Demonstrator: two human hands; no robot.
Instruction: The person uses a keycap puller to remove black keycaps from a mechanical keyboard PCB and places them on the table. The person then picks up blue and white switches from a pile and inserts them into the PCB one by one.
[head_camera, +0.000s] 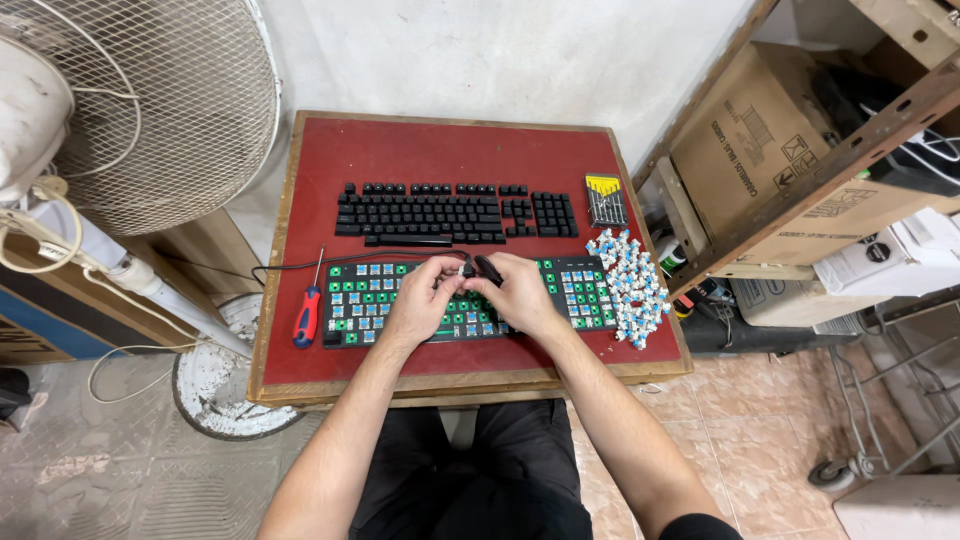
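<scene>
A stripped keyboard with a green board and blue-topped switches lies near the front of a small red-topped table. Both my hands meet above its middle. My left hand pinches a small part between its fingertips. My right hand grips a small black tool, held against that part. A heap of loose blue and white switches lies at the keyboard's right end. A set of black keycaps is laid out in keyboard order behind it.
A red-and-blue screwdriver lies left of the keyboard, and a black cable runs off the left edge. A small bit set sits back right. A standing fan is at left, shelves with cardboard boxes at right.
</scene>
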